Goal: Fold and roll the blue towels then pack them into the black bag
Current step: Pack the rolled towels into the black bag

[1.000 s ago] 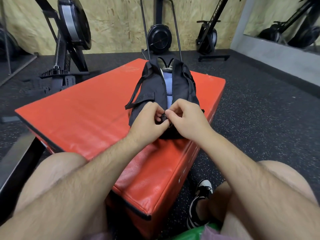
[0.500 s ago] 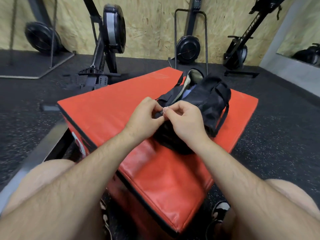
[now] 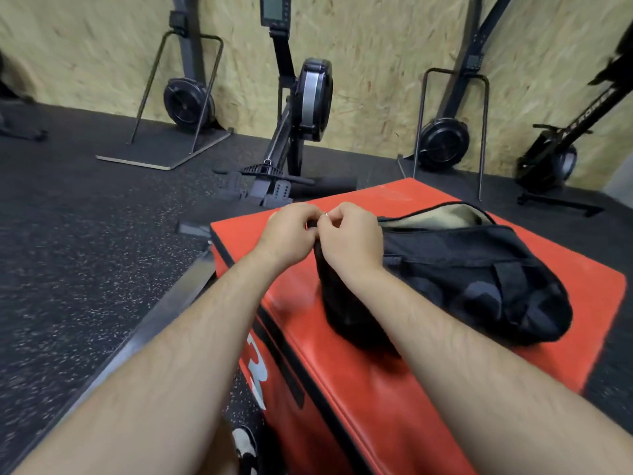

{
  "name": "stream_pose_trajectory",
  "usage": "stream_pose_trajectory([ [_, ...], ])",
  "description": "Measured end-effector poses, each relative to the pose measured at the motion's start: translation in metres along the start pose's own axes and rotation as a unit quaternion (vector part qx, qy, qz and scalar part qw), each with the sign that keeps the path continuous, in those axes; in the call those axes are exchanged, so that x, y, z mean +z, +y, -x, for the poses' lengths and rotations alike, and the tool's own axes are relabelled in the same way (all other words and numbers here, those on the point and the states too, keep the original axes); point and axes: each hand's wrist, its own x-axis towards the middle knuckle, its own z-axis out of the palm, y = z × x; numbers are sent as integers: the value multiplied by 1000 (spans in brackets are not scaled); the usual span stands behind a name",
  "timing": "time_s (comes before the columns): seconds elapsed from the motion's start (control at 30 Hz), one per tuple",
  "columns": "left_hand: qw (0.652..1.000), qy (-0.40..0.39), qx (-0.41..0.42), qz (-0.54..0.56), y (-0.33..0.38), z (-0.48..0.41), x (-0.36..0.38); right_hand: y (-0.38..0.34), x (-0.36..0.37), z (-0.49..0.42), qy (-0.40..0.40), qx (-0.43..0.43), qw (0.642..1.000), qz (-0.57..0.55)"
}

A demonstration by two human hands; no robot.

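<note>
On top of the red vinyl-padded box (image 3: 376, 389), the black fabric duffel bag (image 3: 479, 279) lies on its side. Its zip mouth gapes at the far end and shows pale lining (image 3: 445, 216); no blue towel is visible. Both hands meet at the bag's near end. The left hand (image 3: 291, 231) has its grip pinched on the bag fabric, and the right hand (image 3: 349, 241) has a narrow grip on a small metal zip ring (image 3: 327, 214). Zipping shut looks like the step in hand. To do it well, hold that end taut with the left and draw the ring straight along the track, keeping lining and straps clear of the teeth.
</note>
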Motion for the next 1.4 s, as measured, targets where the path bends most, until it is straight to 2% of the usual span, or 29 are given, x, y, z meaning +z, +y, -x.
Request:
stream_pose_trajectory([
  [0.1,999,4,-18,-35,-15,-13,4,3,0,-14,6,1,999,35],
  [0.23,991,55,-49,-113,-25,-26,12,19,-19,-27,22,-4,998,61],
  [0.37,984,96,-93,-118,-27,-39,10,43,-55,-37,63,17,992,110],
  [0.43,984,98,-70,-129,-23,-42,12,56,-71,-38,76,20,989,129],
  [0.5,989,91,1,-119,-7,-44,23,67,-80,-35,74,17,988,132],
  [0.67,990,-2,137,-14,54,-38,69,80,-87,-24,83,-5,988,131],
  [0.8,993,-15,109,-33,63,-44,88,93,-94,-21,88,-3,987,133],
  [0.97,994,2,62,-88,59,-52,83,126,-132,-35,141,19,979,145],
  [1.2,987,-58,148,1,113,-44,114,148,-144,-29,125,-2,985,119],
  [1.4,982,-50,179,-31,147,-49,151,163,-154,-27,108,-13,983,151],
])
